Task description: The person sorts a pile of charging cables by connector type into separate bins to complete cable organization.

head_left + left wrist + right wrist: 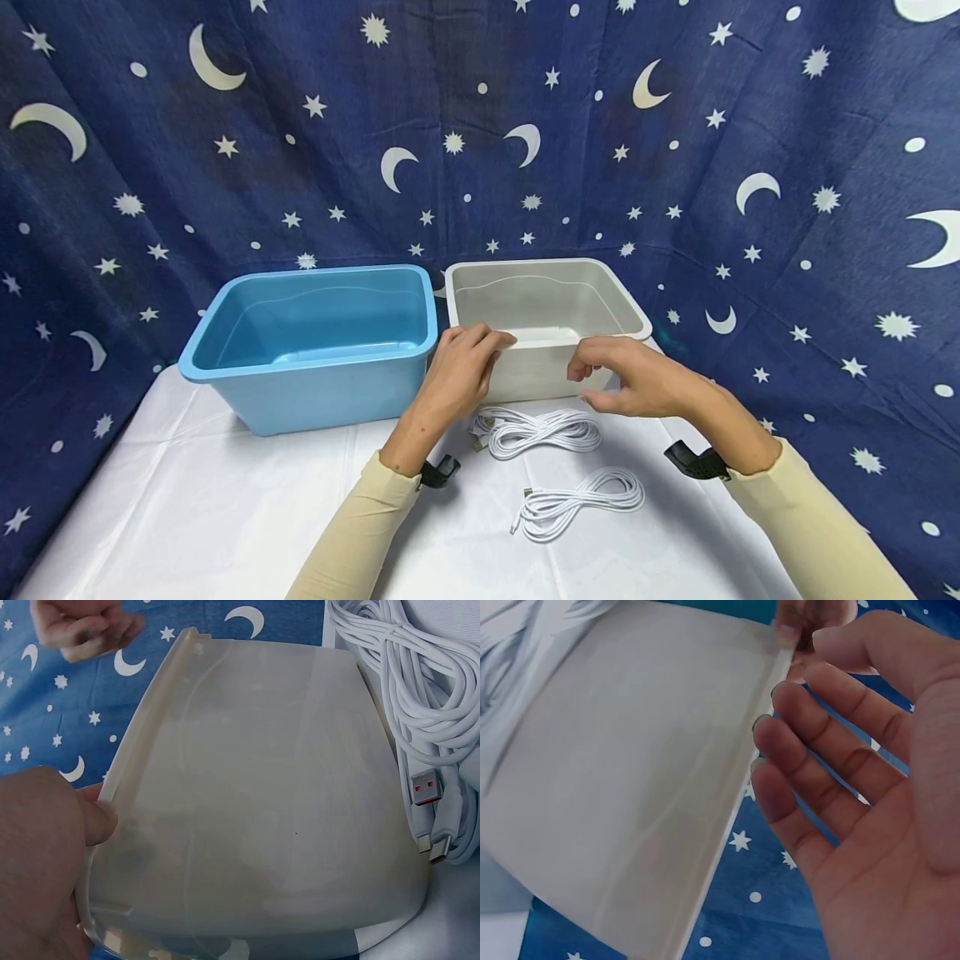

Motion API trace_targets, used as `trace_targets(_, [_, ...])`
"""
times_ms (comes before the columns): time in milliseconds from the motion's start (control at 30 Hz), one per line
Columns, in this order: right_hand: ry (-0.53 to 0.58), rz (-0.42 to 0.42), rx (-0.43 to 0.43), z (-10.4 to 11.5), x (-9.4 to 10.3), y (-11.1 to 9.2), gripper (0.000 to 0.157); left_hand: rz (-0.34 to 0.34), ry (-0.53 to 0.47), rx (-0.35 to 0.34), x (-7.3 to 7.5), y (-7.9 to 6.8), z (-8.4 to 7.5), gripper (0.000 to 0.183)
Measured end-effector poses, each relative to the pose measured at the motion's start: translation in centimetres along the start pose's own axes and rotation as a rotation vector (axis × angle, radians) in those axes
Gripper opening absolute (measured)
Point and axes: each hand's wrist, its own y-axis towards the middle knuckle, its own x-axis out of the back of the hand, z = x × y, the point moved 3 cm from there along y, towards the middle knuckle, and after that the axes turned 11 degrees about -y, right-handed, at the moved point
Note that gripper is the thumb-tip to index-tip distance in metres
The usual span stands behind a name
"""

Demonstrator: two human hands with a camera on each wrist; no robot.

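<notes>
A light grey plastic bin stands upright against the curtain. My left hand grips its front rim near the left corner; in the left wrist view the thumb lies on the outer wall, with the other fingers over the rim. My right hand hovers by the right part of the same rim, holding nothing. Its fingers are loosely bent and spread from the thumb in the right wrist view. Just in front of the bin lies a coiled white USB cable. A second coiled white cable lies closer to me.
To the left of the grey bin stands a larger blue bin, its inside bare. A white cloth covers the table. Behind both bins hangs a dark blue curtain with moons and stars.
</notes>
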Motion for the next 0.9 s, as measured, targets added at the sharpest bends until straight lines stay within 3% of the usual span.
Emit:
trace_targets(367, [0.014,0.163,-0.043,0.6,-3.6,-1.7,0.029,-0.001,0.005,-0.004,0.0,-0.1,0.1,0.025])
trace_targets(900, [0.011,0.312,-0.065,1.4,-8.2,-3.5,0.029,-0.009,0.001,-0.013,0.0,-0.1,0.2,0.024])
